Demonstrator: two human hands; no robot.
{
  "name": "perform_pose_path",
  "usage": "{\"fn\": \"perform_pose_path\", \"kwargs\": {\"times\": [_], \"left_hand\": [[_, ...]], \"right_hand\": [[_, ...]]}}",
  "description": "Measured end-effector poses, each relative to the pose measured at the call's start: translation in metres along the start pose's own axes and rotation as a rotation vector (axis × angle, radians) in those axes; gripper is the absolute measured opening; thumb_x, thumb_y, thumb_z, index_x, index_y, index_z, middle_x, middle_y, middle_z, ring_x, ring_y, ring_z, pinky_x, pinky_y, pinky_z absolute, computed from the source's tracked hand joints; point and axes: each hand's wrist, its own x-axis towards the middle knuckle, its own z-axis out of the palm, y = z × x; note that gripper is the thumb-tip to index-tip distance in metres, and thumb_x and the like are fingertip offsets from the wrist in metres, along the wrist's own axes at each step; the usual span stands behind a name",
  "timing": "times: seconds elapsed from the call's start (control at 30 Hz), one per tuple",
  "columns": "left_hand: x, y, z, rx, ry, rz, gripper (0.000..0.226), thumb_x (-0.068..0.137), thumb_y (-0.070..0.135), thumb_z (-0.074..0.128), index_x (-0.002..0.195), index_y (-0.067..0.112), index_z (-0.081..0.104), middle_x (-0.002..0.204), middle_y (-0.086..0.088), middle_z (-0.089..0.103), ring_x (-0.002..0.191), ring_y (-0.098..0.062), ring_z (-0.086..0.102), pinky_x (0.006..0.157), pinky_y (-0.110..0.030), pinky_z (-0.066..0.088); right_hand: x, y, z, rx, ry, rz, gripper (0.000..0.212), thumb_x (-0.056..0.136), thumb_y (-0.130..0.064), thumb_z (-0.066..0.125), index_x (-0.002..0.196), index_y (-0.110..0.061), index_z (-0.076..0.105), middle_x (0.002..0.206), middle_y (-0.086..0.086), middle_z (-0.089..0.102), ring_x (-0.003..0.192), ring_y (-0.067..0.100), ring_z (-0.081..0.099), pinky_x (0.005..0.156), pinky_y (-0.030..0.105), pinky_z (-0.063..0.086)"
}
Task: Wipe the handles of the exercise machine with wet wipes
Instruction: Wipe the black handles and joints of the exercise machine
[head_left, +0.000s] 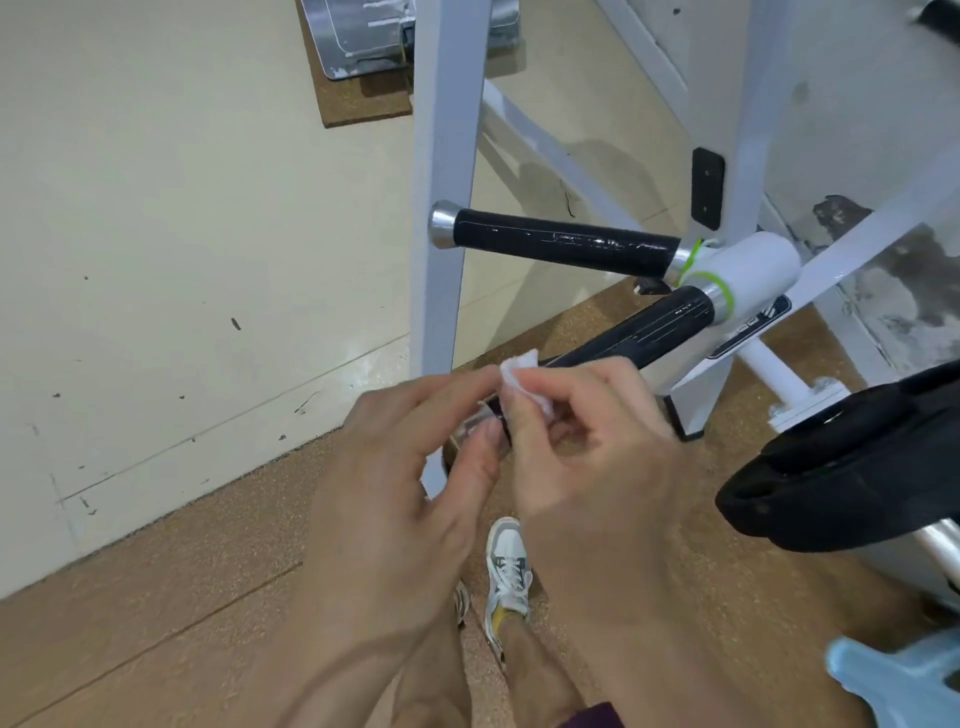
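lower handle (639, 332) runs slantwise from the white hub (753, 265) down toward the hands, its metal end cap (470, 434) peeking out between them. the wet wipe (519, 371), small and bunched, sits right over that near end, pinched by the right hand (587, 457) between thumb and curled fingers. left hand (405, 467) close alongside, index fingertip on the wipe's edge, thumb in front of the cap; whether it actually grips, can't tell. upper handle (561, 244) juts out level above, untouched. a sneaker (506, 566) on the cork floor (182, 597) below.
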Motion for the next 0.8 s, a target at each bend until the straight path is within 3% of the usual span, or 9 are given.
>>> {"fn": "perform_pose_path", "kwargs": {"times": [0.1, 0.23, 0.3, 0.43, 0.53, 0.67, 0.73, 0.8], "left_hand": [[0.002, 0.003, 0.000, 0.042, -0.021, 0.032, 0.030, 0.084, 0.044, 0.054, 0.113, 0.044, 0.062, 0.104, 0.029, 0.062, 0.105, -0.001, 0.053, 0.087, -0.012, 0.039], [0.005, 0.008, -0.002, 0.064, -0.056, 0.008, 0.029, 0.076, 0.054, 0.061, 0.103, 0.046, 0.062, 0.103, 0.028, 0.061, 0.104, -0.002, 0.053, 0.084, -0.011, 0.038], [0.008, 0.010, -0.002, 0.030, -0.046, -0.058, 0.017, 0.072, 0.047, 0.069, 0.087, 0.042, 0.064, 0.093, 0.027, 0.063, 0.097, 0.001, 0.054, 0.079, -0.007, 0.037], [0.023, 0.014, -0.001, 0.135, 0.087, -0.066, 0.011, 0.077, 0.030, 0.068, 0.071, 0.034, 0.061, 0.074, 0.018, 0.065, 0.079, 0.002, 0.056, 0.069, -0.010, 0.040], [0.035, 0.016, 0.000, 0.141, 0.146, -0.041, 0.014, 0.081, 0.022, 0.068, 0.075, 0.032, 0.061, 0.072, 0.013, 0.066, 0.070, -0.007, 0.059, 0.066, -0.022, 0.046], [0.017, 0.023, 0.006, 0.353, -0.029, 0.158, 0.007, 0.086, 0.035, 0.058, 0.090, 0.035, 0.064, 0.087, 0.016, 0.066, 0.079, -0.007, 0.058, 0.068, -0.024, 0.043], [0.006, 0.021, 0.013, 0.393, 0.009, 0.188, 0.019, 0.082, 0.042, 0.059, 0.095, 0.033, 0.070, 0.097, 0.017, 0.068, 0.088, -0.010, 0.059, 0.070, -0.021, 0.044], [0.003, 0.017, 0.019, 0.353, 0.081, 0.192, 0.020, 0.080, 0.034, 0.065, 0.095, 0.024, 0.075, 0.097, 0.008, 0.071, 0.087, -0.015, 0.064, 0.069, -0.028, 0.050]], "right_hand": [[-0.016, -0.003, 0.000, 0.057, -0.062, 0.191, 0.015, 0.083, -0.013, 0.066, 0.086, -0.026, 0.072, 0.084, -0.010, 0.061, 0.071, 0.006, 0.063, 0.060, 0.014, 0.049], [-0.017, -0.009, -0.009, 0.827, -0.036, 0.803, 0.012, 0.079, -0.006, 0.066, 0.088, -0.010, 0.074, 0.080, 0.009, 0.075, 0.074, 0.020, 0.073, 0.062, 0.020, 0.056], [-0.017, -0.005, -0.009, 1.001, -0.037, 0.935, 0.019, 0.075, -0.013, 0.065, 0.090, -0.004, 0.072, 0.081, 0.017, 0.074, 0.074, 0.024, 0.072, 0.062, 0.024, 0.056], [-0.025, 0.003, -0.006, 0.886, 0.060, 1.000, 0.011, 0.083, -0.011, 0.063, 0.080, -0.014, 0.074, 0.067, 0.008, 0.069, 0.061, 0.019, 0.058, 0.057, 0.028, 0.046], [-0.025, 0.007, -0.008, 0.821, 0.086, 0.998, 0.017, 0.087, -0.002, 0.060, 0.081, -0.018, 0.066, 0.061, 0.003, 0.065, 0.058, 0.017, 0.052, 0.055, 0.028, 0.043], [-0.025, 0.004, -0.002, 0.810, 0.033, 0.864, 0.016, 0.083, 0.002, 0.063, 0.085, -0.014, 0.065, 0.070, 0.012, 0.069, 0.061, 0.018, 0.060, 0.056, 0.025, 0.050], [-0.027, 0.003, 0.000, 0.864, 0.004, 0.881, 0.014, 0.084, 0.003, 0.062, 0.085, -0.009, 0.069, 0.076, 0.013, 0.073, 0.068, 0.019, 0.066, 0.063, 0.025, 0.054], [-0.028, 0.003, -0.003, 0.959, -0.033, 0.911, 0.014, 0.085, 0.002, 0.060, 0.083, -0.006, 0.071, 0.080, 0.014, 0.074, 0.074, 0.022, 0.068, 0.068, 0.027, 0.055]]}}
